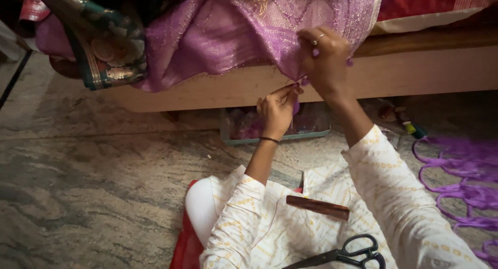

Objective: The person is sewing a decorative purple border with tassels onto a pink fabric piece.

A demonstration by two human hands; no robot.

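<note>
Looking down from the head camera, we pinch the corner of the purple sari fabric (244,33) that hangs over the wooden bed frame (415,72): our right hand (326,59) is closed on the cloth's edge, our left hand (276,109) nips it with fingertips just below. Black-handled scissors (345,254) and a brown comb (317,207) lie on our lap; purple threads (461,175) lie on the floor at right.

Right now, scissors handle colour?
Black, on the scissors lying in the lap; head view.
</note>
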